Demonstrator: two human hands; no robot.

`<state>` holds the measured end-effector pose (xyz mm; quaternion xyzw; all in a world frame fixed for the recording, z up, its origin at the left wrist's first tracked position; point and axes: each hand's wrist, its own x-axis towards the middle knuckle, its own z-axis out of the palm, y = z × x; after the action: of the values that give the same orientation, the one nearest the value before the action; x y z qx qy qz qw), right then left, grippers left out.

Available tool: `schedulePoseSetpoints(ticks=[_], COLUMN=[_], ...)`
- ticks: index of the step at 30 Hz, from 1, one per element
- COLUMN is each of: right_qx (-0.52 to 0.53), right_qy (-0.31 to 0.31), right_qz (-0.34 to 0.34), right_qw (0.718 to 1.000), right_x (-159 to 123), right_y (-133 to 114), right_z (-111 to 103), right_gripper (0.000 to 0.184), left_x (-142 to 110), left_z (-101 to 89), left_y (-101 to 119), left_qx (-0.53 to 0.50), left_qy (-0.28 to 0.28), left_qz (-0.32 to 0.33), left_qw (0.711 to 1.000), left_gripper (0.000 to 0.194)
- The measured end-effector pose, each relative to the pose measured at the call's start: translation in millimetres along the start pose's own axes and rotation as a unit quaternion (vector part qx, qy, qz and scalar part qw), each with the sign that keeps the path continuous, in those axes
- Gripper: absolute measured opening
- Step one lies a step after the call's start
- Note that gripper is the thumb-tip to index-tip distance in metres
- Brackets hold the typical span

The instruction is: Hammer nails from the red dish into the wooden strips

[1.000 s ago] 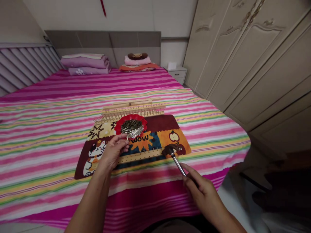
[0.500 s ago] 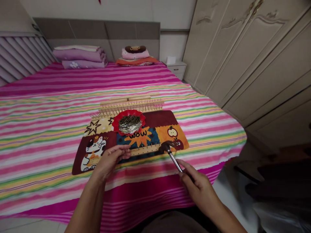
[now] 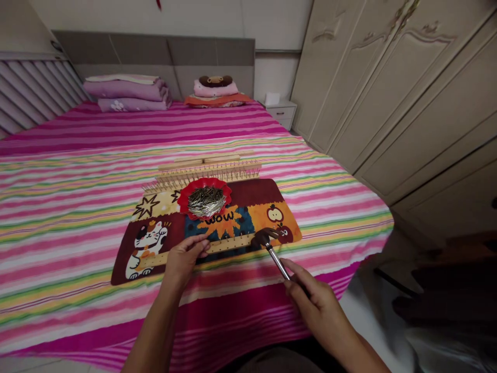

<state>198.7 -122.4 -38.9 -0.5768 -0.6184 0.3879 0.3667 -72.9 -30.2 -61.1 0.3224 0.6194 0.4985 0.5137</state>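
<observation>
Pale walls and a grey headboard stand behind a wide bed dressed in stripes of pink, white, yellow and green, with a deeper magenta toward the far end and along the near edge. Folded purple bedding is piled at the far left, and a smaller pink and orange pile sits to the right of it. Along the right side runs a cream wardrobe, with a small nightstand between it and the bed.

On the bed lies a colourful mat (a cat on one side, apples on the other, the word "wow" between them). Toward its back, left of centre, a red scalloped bowl holds a heap of nails. Just behind the bowl, wooden strips lie roughly side by side, bristling with upright nails.

Nearer the person, another wooden strip crosses the front of the mat, a row of small holes along it and a few nails standing toward its right end. The left hand covers part of this strip, thumb and fingertips drawn together; whether a nail is between them is too small to tell. The right hand is wrapped around the handle of a hammer, whose dark head is at the strip's right end, though I cannot tell whether they touch.
</observation>
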Motion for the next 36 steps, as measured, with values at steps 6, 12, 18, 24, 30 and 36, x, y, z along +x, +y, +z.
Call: schedulePoseSetpoints(ticks=[6, 12, 18, 24, 30, 36], right_qx=[0.005, -0.003, 0.009, -0.003, -0.007, -0.041], right_qy=[-0.003, 0.001, -0.011, -0.032, -0.080, -0.110], right_qz=[0.012, 0.008, 0.007, -0.045, -0.107, -0.165], right_qw=[1.000, 1.000, 1.000, 0.998, 0.991, 0.979], right_x=[-1, -1, -1, 5, 32, 51], right_y=[0, -3, -7, -16, -38, -57], right_z=[0, 0, 3, 11, 30, 46], right_gripper=[0.042, 0.042, 0.041, 0.037, 0.040, 0.046], left_x=[5, 3, 1, 0, 0, 0], left_z=[7.3, 7.7, 7.5, 6.2, 7.4, 7.9], left_y=[-3, -5, -8, -14, -18, -22], left_qx=[0.044, 0.093, 0.156, 0.269, 0.288, 0.299], left_qy=[0.012, 0.024, 0.023, 0.049, 0.048, 0.046], left_qz=[0.021, 0.029, 0.065, 0.157, 0.186, 0.196], left_qw=[0.999, 0.995, 0.985, 0.949, 0.938, 0.933], left_gripper=[0.047, 0.044, 0.035, 0.019, 0.016, 0.017])
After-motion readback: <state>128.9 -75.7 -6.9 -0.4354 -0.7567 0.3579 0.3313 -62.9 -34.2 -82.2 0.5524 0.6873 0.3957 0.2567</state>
